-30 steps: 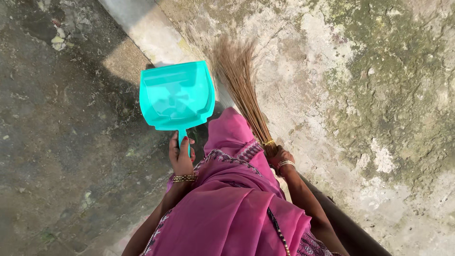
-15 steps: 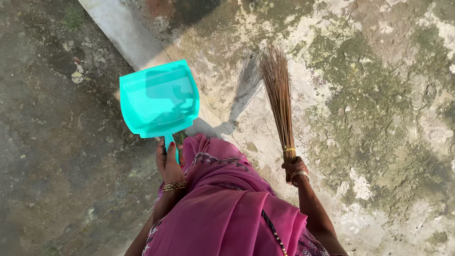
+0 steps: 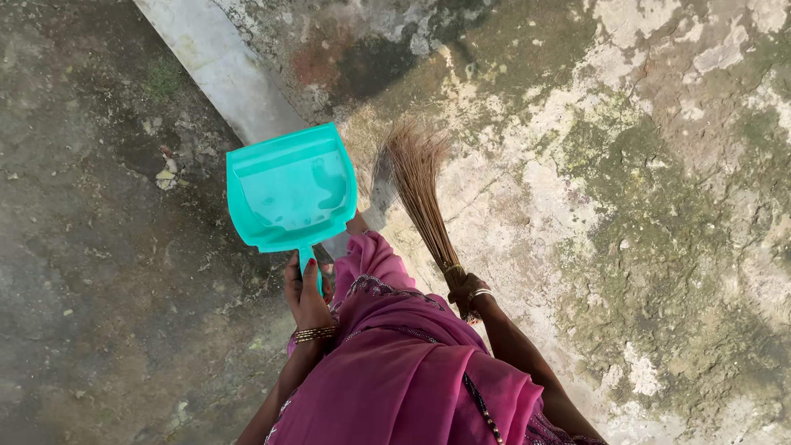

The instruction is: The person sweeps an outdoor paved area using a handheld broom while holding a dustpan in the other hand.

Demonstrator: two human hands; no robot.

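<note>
Hands grip things: left hand dustpan, right hand broom.

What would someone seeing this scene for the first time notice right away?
The bright turquoise dustpan stands out most, held by its handle in the left hand over the dark ground. Beside it to the right, a straw broom fans forward from the right hand across pale, mossy, flaking concrete. Vivid pink cloth fills the bottom centre.
</note>
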